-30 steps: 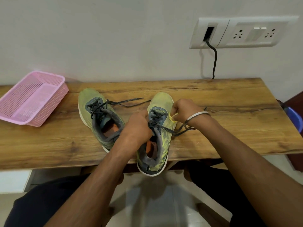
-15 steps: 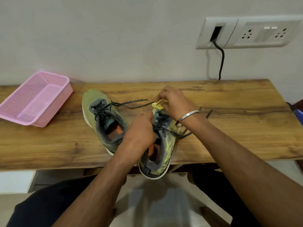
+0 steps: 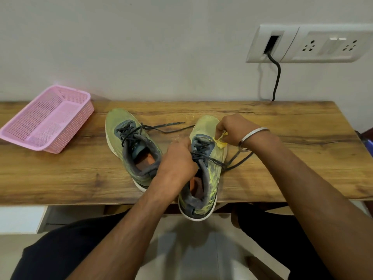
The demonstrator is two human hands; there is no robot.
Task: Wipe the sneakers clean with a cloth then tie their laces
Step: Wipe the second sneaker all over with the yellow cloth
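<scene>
Left hand [image 3: 177,158] is gripping green mesh sneaker [image 3: 203,168] steady; right hand [image 3: 235,129] is pinching crumpled yellow cloth [image 3: 221,141], wiping beside laces.

I am seeing the right hand [image 3: 235,129] coming back from the toe of the right sneaker [image 3: 203,168] to its outer side, dragging the yellow cloth [image 3: 221,141] along the upper, while the left hand [image 3: 178,156] is staying by the laces.

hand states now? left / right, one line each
Left hand: curled, gripping the right sneaker at its tongue and laces.
Right hand: closed, pinching the yellow cloth against that sneaker's side.
</scene>
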